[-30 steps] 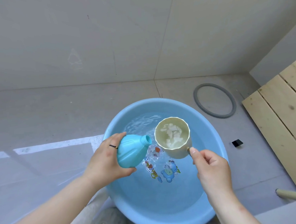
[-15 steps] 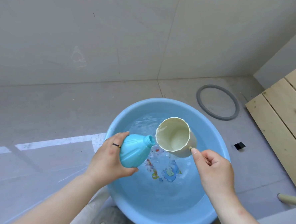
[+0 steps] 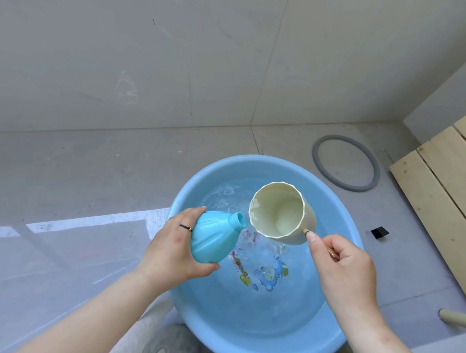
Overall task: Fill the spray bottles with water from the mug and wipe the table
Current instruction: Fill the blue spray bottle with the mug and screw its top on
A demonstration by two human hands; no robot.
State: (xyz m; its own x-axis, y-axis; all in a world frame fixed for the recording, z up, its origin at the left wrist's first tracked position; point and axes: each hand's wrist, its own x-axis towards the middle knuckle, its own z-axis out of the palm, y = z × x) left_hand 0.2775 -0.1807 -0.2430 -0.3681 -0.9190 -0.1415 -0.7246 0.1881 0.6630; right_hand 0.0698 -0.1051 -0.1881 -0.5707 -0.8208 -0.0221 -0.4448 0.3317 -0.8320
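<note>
The left hand (image 3: 173,251) wraps its fingers around a smooth, ribbed turquoise plastic bottle (image 3: 216,237), tilted over the round blue plastic basin (image 3: 346,213) of rippling water. The right hand (image 3: 343,265) pinches the handle of a cream mug (image 3: 282,214) — faceted rim, tipped sideways, its lip just beside the bottle's threaded open neck. A grey rubber ring (image 3: 345,164) lies on the tiled floor near pale wooden planks (image 3: 452,206).
</note>
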